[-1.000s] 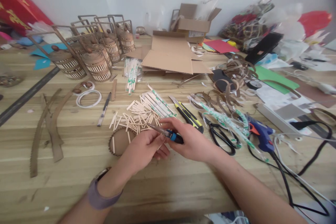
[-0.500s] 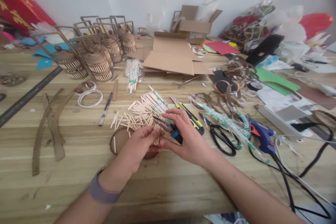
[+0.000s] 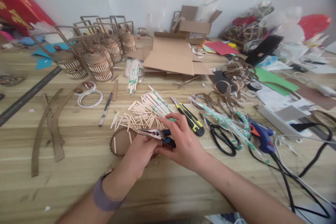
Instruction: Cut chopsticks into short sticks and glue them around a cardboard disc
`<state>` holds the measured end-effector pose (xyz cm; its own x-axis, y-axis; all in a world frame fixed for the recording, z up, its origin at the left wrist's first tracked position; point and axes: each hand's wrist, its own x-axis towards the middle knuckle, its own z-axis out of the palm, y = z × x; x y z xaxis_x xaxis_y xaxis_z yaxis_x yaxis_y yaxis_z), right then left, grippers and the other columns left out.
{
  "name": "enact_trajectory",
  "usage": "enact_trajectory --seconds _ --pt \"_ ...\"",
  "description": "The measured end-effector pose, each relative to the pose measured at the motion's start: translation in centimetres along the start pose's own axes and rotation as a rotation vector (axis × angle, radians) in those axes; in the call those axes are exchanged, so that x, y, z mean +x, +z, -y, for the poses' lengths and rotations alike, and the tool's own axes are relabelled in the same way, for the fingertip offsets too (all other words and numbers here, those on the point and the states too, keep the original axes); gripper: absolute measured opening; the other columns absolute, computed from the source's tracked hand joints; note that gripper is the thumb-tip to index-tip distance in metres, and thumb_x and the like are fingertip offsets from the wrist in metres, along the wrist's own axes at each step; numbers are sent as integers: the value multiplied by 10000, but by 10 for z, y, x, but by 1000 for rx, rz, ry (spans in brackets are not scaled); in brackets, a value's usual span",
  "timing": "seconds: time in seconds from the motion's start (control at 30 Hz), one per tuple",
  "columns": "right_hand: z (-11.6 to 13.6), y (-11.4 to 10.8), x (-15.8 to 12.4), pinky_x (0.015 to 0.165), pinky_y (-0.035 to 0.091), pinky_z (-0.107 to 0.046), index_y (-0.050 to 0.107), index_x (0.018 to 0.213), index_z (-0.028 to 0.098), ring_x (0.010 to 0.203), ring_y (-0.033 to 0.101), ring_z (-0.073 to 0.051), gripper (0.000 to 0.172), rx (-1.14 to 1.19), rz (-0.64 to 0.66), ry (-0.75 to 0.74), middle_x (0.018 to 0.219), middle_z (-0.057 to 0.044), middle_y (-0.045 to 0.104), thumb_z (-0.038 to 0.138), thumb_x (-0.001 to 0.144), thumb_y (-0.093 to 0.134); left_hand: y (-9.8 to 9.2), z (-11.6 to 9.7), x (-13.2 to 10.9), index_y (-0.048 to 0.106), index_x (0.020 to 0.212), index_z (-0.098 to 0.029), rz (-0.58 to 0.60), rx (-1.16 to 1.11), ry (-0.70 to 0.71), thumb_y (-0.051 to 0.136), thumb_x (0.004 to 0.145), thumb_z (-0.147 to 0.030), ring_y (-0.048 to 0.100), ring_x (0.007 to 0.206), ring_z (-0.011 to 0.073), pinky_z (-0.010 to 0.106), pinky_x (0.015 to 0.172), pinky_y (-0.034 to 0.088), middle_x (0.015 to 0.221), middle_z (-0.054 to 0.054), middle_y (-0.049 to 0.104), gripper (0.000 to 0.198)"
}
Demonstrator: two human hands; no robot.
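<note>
My right hand [image 3: 181, 143] grips blue-handled pliers [image 3: 156, 134], jaws pointing left over a round toothed cardboard disc [image 3: 121, 142] on the table. My left hand [image 3: 140, 154] is closed just under the jaws, pinching a few short wooden sticks that are mostly hidden by the fingers. A loose pile of short cut sticks [image 3: 136, 119] lies just beyond the hands, next to longer wrapped sticks [image 3: 157, 102].
A yellow-black utility knife [image 3: 189, 116], black scissors [image 3: 222, 138] and a blue glue gun [image 3: 261, 134] with black cable lie to the right. Small woven cardboard baskets [image 3: 97, 64] stand at back left, flat cardboard boxes [image 3: 170, 56] behind. Toothed cardboard strips [image 3: 44, 129] lie left.
The pliers dropped lower and swung level, jaws now left over the disc. My left hand closed in under the jaws; both hands shifted slightly toward me.
</note>
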<state>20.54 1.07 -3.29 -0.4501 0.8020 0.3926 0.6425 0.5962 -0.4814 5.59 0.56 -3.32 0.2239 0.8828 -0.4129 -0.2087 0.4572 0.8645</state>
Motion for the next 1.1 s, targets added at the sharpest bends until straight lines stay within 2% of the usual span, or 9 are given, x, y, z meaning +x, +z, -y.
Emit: enact_trajectory --seconds 0.1,0.17,0.23,0.27,0.37,0.43,0.67,0.87,1.1 --pt "2 -13 -2 896 517 -424 418 1302 194 1174 492 -304 759 100 61 85 1223 -163 435 442 690 790 -4 -2 -1 645 812 -181 34 2 -31 690 686 -314 656 667 156 239 595 491 733 -6 704 189" --pt "3 -29 -3 891 502 -393 490 1226 193 1098 537 -268 612 192 142 200 1159 -129 503 477 742 733 -6 -4 -2 646 826 -171 67 12 -48 711 704 -423 669 657 158 233 583 492 728 14 716 288" --pt "1 -47 -4 827 497 -360 563 1102 192 945 584 -228 403 256 282 367 1021 -80 583 472 821 631 -7 -6 -2 644 836 -163 84 44 -44 706 717 -505 681 660 152 221 589 488 725 28 726 367" --pt "-1 -56 -5 783 492 -342 581 1069 189 877 589 -215 377 282 372 459 956 -62 604 487 839 588 -8 -6 -3 642 842 -161 89 63 -44 702 720 -528 684 658 149 216 590 485 723 31 729 391" --pt "-8 -75 -9 693 465 -294 609 1056 185 798 580 -195 438 390 600 662 869 -36 621 555 834 535 -6 -8 -5 637 863 -160 106 96 -55 700 717 -551 692 650 147 208 576 474 734 36 736 422" --pt "-11 -81 -12 695 456 -278 622 1041 191 823 578 -194 443 454 669 729 892 -34 628 567 820 541 -4 -8 -6 635 873 -161 124 111 -64 699 718 -545 696 650 149 208 571 470 738 35 738 419" --pt "-2 -72 -6 684 428 -249 625 920 202 795 545 -164 307 639 724 792 885 -23 606 477 790 586 -2 -4 -5 641 847 -151 239 151 -67 686 722 -550 676 604 130 198 541 454 701 23 725 420" --pt "6 -65 6 640 360 -230 576 840 204 721 459 -125 192 812 752 700 772 11 534 393 853 546 -1 0 -3 628 743 -148 300 152 -55 677 726 -564 652 576 120 207 544 473 662 12 698 420" --pt "7 -61 9 730 383 -232 552 769 211 792 512 -134 134 851 774 628 797 8 576 298 868 524 -2 2 -4 620 706 -146 318 186 -46 651 757 -543 658 572 133 216 538 463 657 22 691 401"
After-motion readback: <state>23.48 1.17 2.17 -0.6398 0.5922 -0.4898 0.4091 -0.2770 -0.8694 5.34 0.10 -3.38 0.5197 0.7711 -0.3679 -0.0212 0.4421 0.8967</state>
